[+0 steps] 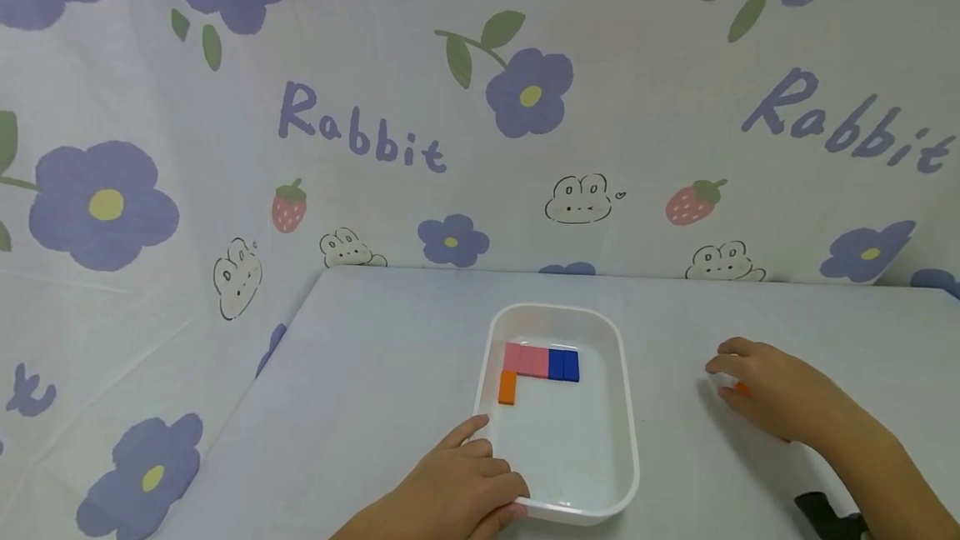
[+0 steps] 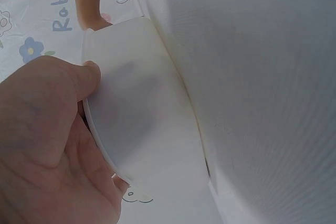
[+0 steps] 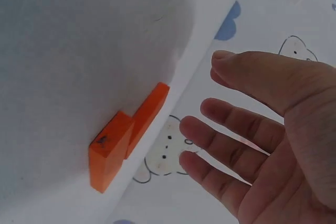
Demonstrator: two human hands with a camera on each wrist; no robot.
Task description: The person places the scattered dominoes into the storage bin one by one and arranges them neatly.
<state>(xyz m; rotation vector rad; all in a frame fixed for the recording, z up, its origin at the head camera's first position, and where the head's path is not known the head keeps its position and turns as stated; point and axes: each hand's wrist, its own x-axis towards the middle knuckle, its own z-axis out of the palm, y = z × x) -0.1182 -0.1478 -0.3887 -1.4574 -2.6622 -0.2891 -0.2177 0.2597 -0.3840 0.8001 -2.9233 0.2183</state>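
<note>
A white plastic tray [image 1: 632, 432] stands on the table. Along its far left part lie pink blocks [image 1: 527, 360] and blue blocks [image 1: 564, 365] in one row, with an orange block [image 1: 507, 388] just below the row's left end. My left hand [image 1: 465, 486] grips the tray's near left rim, the thumb [image 2: 90, 80] outside against the wall. Off to the tray's right, my right hand [image 1: 780, 394] hovers with fingers spread and holds nothing. Two orange blocks, a nearer one [image 3: 110, 150] and another behind it [image 3: 149, 119], lie close together by that hand, mostly hidden in the head view.
The white table [image 1: 375, 373] reaches back to a wall cloth [image 1: 480, 182] printed with flowers and rabbits. A black strap or mount [image 1: 828, 517] shows by the right wrist.
</note>
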